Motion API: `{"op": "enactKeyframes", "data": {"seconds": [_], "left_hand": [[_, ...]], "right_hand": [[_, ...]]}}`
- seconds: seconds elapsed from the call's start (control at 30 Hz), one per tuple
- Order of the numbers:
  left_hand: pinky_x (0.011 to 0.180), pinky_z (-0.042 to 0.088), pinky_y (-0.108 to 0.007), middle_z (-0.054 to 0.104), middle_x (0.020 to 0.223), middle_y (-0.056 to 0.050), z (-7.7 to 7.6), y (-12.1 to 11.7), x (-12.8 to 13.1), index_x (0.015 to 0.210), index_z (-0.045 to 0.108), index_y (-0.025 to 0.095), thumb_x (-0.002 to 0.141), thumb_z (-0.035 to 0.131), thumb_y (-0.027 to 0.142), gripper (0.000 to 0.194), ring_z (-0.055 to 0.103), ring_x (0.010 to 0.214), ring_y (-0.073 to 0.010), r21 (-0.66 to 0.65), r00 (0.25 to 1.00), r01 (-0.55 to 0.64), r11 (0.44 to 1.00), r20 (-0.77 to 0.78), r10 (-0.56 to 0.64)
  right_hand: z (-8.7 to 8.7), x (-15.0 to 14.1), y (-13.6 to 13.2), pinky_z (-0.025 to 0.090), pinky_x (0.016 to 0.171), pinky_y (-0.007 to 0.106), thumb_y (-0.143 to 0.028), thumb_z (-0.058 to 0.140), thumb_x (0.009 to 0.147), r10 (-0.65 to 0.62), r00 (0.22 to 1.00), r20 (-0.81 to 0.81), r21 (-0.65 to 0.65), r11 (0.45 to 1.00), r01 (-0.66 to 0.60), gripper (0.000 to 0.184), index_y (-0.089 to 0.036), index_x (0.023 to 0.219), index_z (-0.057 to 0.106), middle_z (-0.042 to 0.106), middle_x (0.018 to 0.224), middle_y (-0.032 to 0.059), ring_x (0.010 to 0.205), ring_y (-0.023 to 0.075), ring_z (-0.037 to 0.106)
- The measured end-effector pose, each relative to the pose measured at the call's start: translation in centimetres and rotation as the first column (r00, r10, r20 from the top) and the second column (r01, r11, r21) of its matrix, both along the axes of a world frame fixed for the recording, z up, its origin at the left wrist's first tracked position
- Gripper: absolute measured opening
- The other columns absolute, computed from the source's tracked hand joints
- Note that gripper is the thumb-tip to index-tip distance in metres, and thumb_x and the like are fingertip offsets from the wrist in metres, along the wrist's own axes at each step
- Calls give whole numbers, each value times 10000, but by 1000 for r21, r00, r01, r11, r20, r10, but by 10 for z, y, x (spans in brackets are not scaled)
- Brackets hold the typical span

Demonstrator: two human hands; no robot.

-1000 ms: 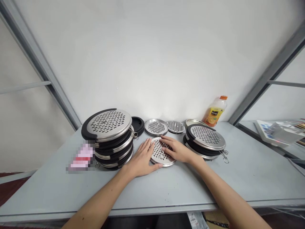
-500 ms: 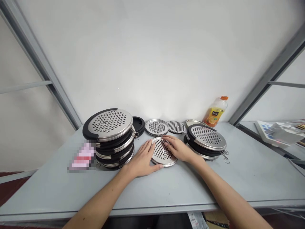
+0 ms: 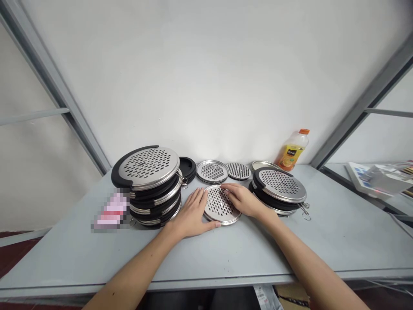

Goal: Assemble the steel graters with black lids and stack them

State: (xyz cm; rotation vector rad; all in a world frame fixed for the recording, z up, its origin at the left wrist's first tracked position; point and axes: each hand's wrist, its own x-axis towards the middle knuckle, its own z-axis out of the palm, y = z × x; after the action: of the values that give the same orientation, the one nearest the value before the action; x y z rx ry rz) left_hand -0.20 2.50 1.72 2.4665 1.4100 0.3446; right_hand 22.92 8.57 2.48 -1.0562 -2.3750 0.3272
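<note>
A round metal grater plate [image 3: 220, 206], full of slots, lies flat on the grey table between my hands. My left hand [image 3: 192, 214] rests open along its left side, fingers stretched out together and the thumb at the near rim. Over the plate's right rim my right hand [image 3: 241, 199] bends its fingers, the fingertips touching its far right part. The thumb of that hand is mostly hidden. Left of my hands stands a stack of black-rimmed round graters [image 3: 148, 170]; a lower stack of similar graters [image 3: 280, 186] stands to the right.
Behind the plate lie another grater plate [image 3: 212, 172], a slotted disc [image 3: 238, 171] and a metal ring [image 3: 263, 165]. Black round parts [image 3: 187, 168] sit behind the left stack. An orange-capped bottle [image 3: 292, 150] stands by the wall. A pink item [image 3: 111, 211], blurred out, lies left.
My right hand's fingers have drawn back toward the plate's right rim and bent more, uncovering more slots. My left hand has stayed almost still. The plate appears shifted slightly right.
</note>
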Motion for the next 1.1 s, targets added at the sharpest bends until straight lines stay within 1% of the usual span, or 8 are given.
{"op": "enactKeyframes", "data": {"seconds": [0.17,0.27,0.4,0.53,0.67,0.83,0.97,1.1], "left_hand": [[1167,164,-432,118,1562,-172,1,1,0,1488,122,102,779,500,716,1011,75,1443,-302,-10,1000,6,1000,13,-6],[1168,164,-439,108,1563,-175,3,0,1,1487,128,94,779,503,712,1012,71,1443,-303,-27,1000,3,1000,12,-3],[1168,159,-438,103,1564,-175,6,-2,1,1488,133,96,781,502,712,1007,70,1443,-303,-43,1000,4,999,16,-3],[1166,157,-453,95,1565,-172,6,-1,0,1490,130,113,775,511,715,1010,58,1443,-311,-61,999,-2,998,37,4],[1169,141,-450,73,1570,-160,5,-1,0,1492,122,122,776,507,718,1007,36,1443,-311,-81,999,-6,997,45,10],[1170,140,-431,73,1569,-164,8,-2,0,1490,131,89,774,493,734,1029,37,1444,-313,-95,1000,-10,995,25,13],[1172,138,-425,81,1567,-169,10,-3,0,1487,135,71,777,491,731,1033,40,1444,-309,-95,1000,-13,995,14,15],[1167,150,-448,92,1567,-163,11,-3,0,1487,146,101,774,495,731,1013,47,1444,-306,-93,1000,-19,996,23,21]], "right_hand": [[0,0,0,459,961,410,-293,388,950,-7,1000,3,-3,1000,7,332,-164,1167,604,646,1172,120,1082,248,593],[-2,-1,0,455,962,406,-310,406,944,-39,999,-1,15,999,39,340,-158,1188,588,636,1181,125,1094,251,583],[-10,1,4,438,981,419,-352,410,944,-158,987,-15,39,987,158,372,-141,1200,579,625,1203,141,1133,269,563],[-16,5,9,438,967,428,-387,406,944,-300,953,-40,9,954,301,398,-130,1182,594,641,1187,151,1117,288,580],[-15,4,10,460,913,382,-394,389,948,-363,931,-42,-16,932,363,396,-130,1129,622,674,1124,144,1049,274,619],[-12,3,8,472,787,318,-402,392,943,-429,903,-10,-18,903,429,360,-168,1029,651,711,1006,113,930,251,659],[-10,4,8,460,762,309,-397,387,943,-468,884,10,-11,884,468,361,-168,984,662,719,960,115,911,256,667],[-9,6,8,456,719,297,-396,387,941,-486,873,35,-1,874,487,364,-172,951,674,725,925,115,872,252,673]]}}
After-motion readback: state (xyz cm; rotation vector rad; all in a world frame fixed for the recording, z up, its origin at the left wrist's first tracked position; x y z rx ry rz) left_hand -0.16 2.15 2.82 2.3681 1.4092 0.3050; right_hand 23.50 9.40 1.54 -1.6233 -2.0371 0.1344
